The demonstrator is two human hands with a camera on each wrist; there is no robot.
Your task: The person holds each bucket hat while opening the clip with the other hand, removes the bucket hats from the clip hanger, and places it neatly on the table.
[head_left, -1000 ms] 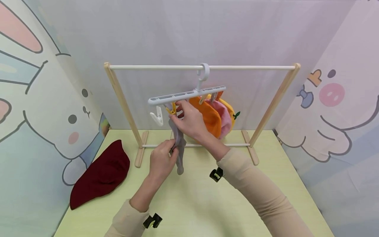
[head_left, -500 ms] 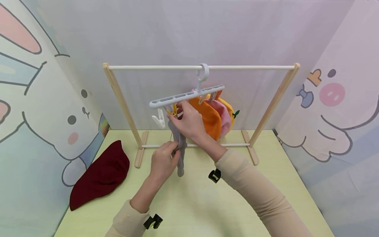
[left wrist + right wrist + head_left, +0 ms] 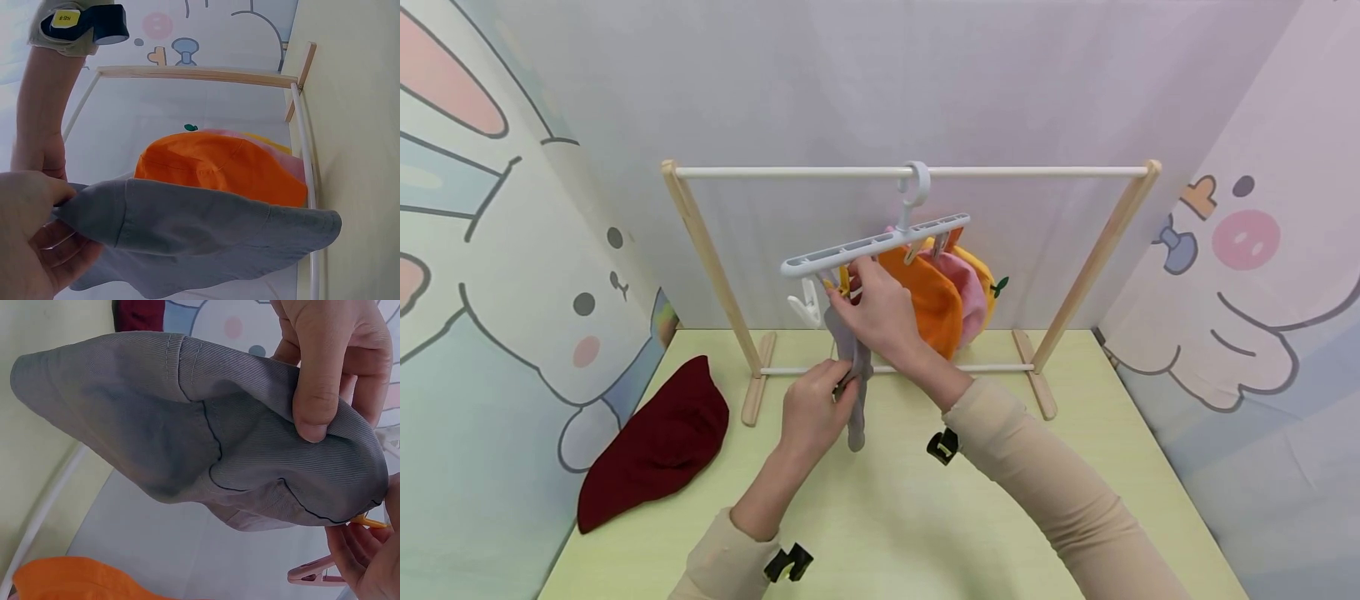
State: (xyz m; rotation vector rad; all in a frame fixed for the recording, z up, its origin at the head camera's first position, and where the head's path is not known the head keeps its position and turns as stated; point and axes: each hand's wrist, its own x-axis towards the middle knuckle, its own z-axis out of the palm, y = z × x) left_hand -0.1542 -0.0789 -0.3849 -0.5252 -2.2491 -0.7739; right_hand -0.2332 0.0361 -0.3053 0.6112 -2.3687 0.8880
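A grey bucket hat [image 3: 855, 358] hangs below the left half of a pale plastic hanger [image 3: 846, 252]. My left hand [image 3: 814, 407] grips its brim from the left; in the right wrist view the thumb presses on the grey cloth [image 3: 250, 419]. Higher up, my right hand [image 3: 882, 307] pinches a yellow clip [image 3: 846, 280] at the hat's upper edge. That clip [image 3: 369, 520] is partly hidden by fingers in the right wrist view. A white clip [image 3: 806, 304] dangles at the hanger's left end.
Orange [image 3: 928, 304], pink [image 3: 967, 287] and yellow [image 3: 990, 292] hats hang from clips on the hanger's right half. The hanger hooks over the white bar of a wooden rack [image 3: 1037, 172]. A maroon hat [image 3: 658, 450] lies on the table at left.
The hanger's left end has dipped and shifted slightly right, with the white clip following. The grey hat hangs slightly lower. Both hands keep nearly the same places and grips.
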